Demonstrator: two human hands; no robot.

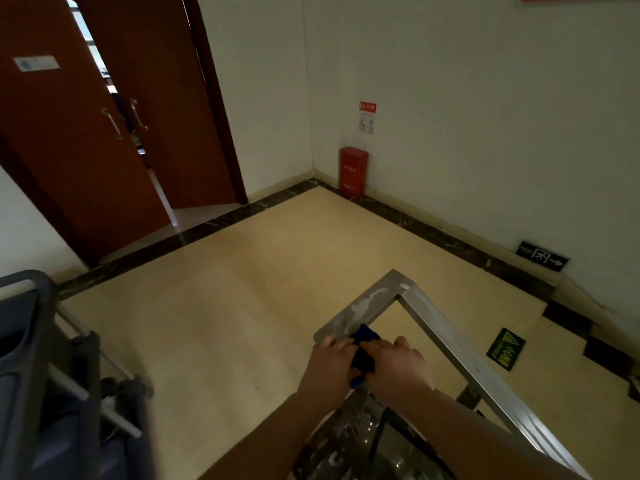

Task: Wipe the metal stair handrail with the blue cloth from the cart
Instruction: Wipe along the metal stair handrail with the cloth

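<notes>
A flat metal handrail [367, 303] makes a corner ahead of me, with pale smears on its top face; its other leg runs down to the lower right. The dark blue cloth [364, 351] lies on the near end of the left leg. My left hand [329, 367] and my right hand [398, 365] both press on the cloth, side by side, fingers curled over it. Most of the cloth is hidden under the hands. The grey cart [45, 393] stands at the lower left, away from my hands.
Brown double doors [114, 133] stand ajar at the upper left. A red fire-extinguisher box [353, 169] sits in the far wall corner. Beige floor tiles spread between the cart and the rail. Stairs drop at the right, with a green warning sign [505, 348] on the floor.
</notes>
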